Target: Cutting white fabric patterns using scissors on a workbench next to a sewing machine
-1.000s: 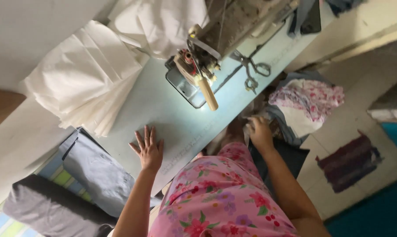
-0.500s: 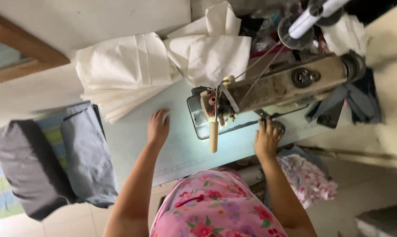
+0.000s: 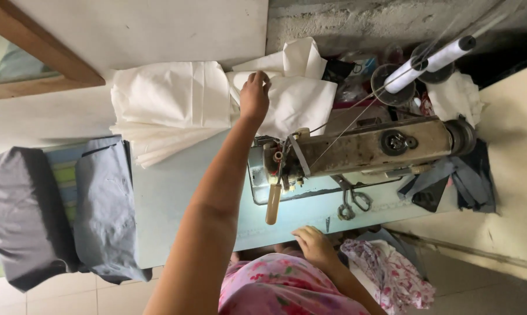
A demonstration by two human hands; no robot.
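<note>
Where white cloth (image 3: 287, 96) lies piled, left hand (image 3: 255, 96) on it

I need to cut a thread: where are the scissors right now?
In the head view, the scissors lie on the table under the sewing machine arm, right of centre, just beyond the right hand.

The left hand's fingers (image 3: 257, 81) lie on a loose cloth (image 3: 292, 102) at the surface's (image 3: 176, 198) far edge; a folded stack (image 3: 170, 108) lies just left of them, the sewing machine (image 3: 362, 149) right and nearer, scissors (image 3: 351, 204) beyond the right hand's fingers (image 3: 307, 236)
</note>
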